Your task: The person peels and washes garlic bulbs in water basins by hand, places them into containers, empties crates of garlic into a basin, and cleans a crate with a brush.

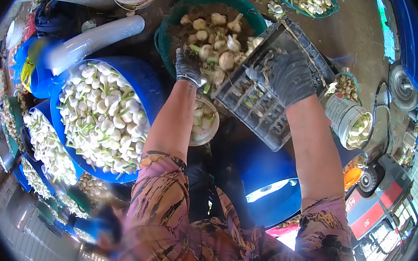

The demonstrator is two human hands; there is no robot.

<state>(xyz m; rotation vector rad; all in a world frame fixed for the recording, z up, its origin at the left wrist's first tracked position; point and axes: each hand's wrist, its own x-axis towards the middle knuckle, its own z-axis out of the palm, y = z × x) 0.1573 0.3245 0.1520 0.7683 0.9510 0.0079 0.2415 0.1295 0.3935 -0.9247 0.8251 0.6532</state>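
A black plastic crate (255,115) is tilted over the rim of a green tub (163,39), its open side toward the tub. Garlic bulbs (226,61) with dirt on them lie in the tub and at the crate's mouth. My right hand (288,78), in a dark grey glove and blurred, reaches into the crate; what its fingers hold, if anything, cannot be made out. My left hand (188,66), gloved too, is at the tub's near side beside the bulbs, fingers partly spread.
A large blue tub (145,92) of cleaned garlic stands at the left. White buckets (208,130) (340,112) stand below and right of the crate. A blue barrel (277,206) is near my body. Vehicles (368,214) stand at the right. A person's head (106,226) shows at the lower left.
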